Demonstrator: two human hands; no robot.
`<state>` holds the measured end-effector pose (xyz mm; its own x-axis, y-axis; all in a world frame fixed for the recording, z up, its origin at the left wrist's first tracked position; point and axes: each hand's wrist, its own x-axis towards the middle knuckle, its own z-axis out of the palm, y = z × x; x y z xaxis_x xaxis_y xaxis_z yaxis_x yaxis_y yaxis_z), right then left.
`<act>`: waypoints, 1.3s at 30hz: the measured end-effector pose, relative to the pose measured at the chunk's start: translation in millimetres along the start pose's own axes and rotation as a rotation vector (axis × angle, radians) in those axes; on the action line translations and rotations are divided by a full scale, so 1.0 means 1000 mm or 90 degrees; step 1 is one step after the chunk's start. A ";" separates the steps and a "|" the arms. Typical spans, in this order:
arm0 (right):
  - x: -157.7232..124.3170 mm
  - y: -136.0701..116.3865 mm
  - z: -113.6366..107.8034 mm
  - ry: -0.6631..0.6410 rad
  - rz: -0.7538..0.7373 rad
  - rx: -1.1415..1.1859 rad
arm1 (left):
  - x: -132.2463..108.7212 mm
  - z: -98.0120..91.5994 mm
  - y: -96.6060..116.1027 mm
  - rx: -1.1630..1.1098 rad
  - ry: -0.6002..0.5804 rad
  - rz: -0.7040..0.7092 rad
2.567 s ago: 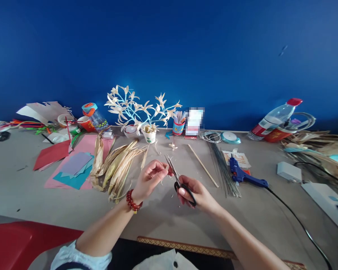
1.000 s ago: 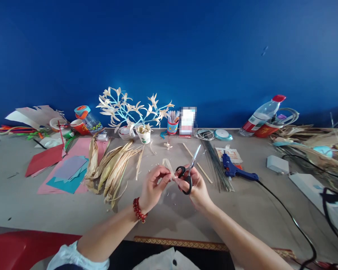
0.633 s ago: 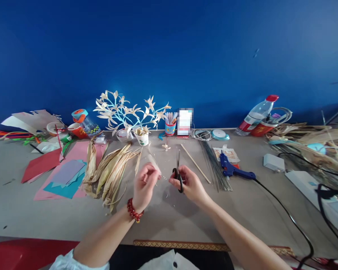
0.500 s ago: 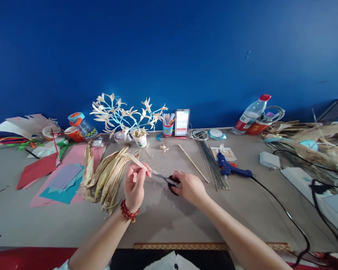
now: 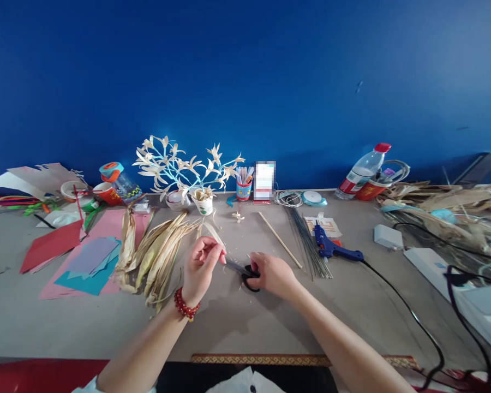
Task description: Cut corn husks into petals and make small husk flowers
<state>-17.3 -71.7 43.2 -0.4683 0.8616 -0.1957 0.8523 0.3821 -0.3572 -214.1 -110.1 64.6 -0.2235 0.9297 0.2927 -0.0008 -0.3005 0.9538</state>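
Angling inward over the smooth grey tabletop point(image 5: 237, 335), the left hand point(image 5: 198, 270) is tipped up with its fingers curled (nice red bead bracelet point(image 5: 185, 307) on that wrist, btw). Its thumb and fingertips are pinched together on 1 thin, cream-coloured husk strip point(image 5: 213, 234), which sticks up and away to the left. The right hand point(image 5: 277, 277) sits back-up, fingers wrapped around the loops of the black-handled steel scissors point(image 5: 245, 273). Blades point left at the pinched end, but I can't tell if they're touching the strip.
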 end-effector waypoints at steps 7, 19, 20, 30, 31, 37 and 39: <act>0.000 0.006 -0.006 0.028 0.014 0.066 | 0.006 -0.002 0.003 -0.022 0.023 -0.007; -0.010 -0.008 -0.003 -0.158 -0.108 0.742 | 0.003 -0.001 0.005 -0.009 -0.128 -0.100; -0.011 -0.009 -0.003 -0.160 -0.109 0.749 | 0.003 -0.001 0.006 -0.013 -0.129 -0.103; -0.009 -0.008 0.004 -0.127 -0.109 0.789 | 0.003 0.000 0.003 -0.032 -0.187 -0.139; -0.009 -0.008 0.004 -0.128 -0.109 0.788 | 0.002 0.000 0.002 -0.034 -0.189 -0.139; -0.008 -0.009 0.005 -0.106 -0.127 0.798 | 0.001 0.000 0.002 -0.044 -0.176 -0.143; -0.008 -0.010 0.005 -0.102 -0.125 0.796 | 0.002 0.001 0.002 -0.050 -0.171 -0.145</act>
<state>-22.9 -84.1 43.7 -0.6585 0.7433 -0.1182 0.0077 -0.1503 -0.9886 -213.6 -109.0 66.6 0.0556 0.9944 0.0903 -0.0982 -0.0846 0.9916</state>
